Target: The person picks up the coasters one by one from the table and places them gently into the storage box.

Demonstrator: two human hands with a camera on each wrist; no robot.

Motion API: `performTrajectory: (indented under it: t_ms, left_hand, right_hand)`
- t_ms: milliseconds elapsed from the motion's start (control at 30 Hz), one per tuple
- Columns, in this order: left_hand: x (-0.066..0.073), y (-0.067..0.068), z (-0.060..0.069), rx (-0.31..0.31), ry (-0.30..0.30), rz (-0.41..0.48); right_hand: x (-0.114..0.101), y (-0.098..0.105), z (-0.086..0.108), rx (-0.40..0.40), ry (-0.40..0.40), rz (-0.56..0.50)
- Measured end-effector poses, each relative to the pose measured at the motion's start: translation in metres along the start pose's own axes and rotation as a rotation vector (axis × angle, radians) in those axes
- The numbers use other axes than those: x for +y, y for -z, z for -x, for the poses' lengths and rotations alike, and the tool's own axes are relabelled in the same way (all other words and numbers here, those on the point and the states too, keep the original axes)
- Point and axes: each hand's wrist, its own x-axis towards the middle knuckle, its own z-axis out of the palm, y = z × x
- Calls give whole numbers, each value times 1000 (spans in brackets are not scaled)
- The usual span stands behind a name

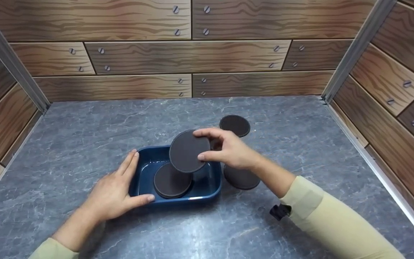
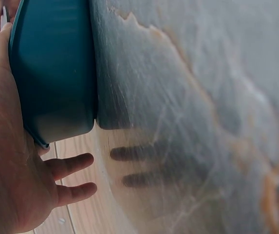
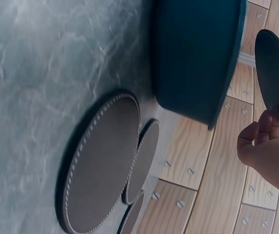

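Observation:
A dark round coaster (image 1: 189,151) with a stitched edge is pinched between the thumb and fingers of my right hand (image 1: 234,149). It hangs tilted above a blue rectangular dish (image 1: 207,196). Inside the dish, to the left of its middle, lie dark coasters (image 1: 173,181), seemingly stacked; how many I cannot tell. My left hand (image 1: 111,194) rests against the dish's left end, straight fingers at the left rim and thumb along the near rim. In the left wrist view, two of its fingers (image 2: 73,192) stick out below the dish, apart from it.
To the right of the dish, a near coaster (image 1: 242,178) and a far coaster (image 1: 235,125) lie on the grey marbled tabletop (image 1: 293,126). Another coaster (image 3: 144,161) lies between them, mostly behind my right hand in the head view. Wood-patterned walls (image 1: 138,57) enclose the back and sides.

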Motion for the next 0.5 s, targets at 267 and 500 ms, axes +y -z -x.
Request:
performTrajectory:
  t_ms: [267,500]
  left_hand:
    - [1,0,0,-23,10,7]
    - [1,0,0,-27,11,9]
  right_hand:
    - [5,-18,-3,-38,-2,26]
    - [5,-29,-4,-62,20,119]
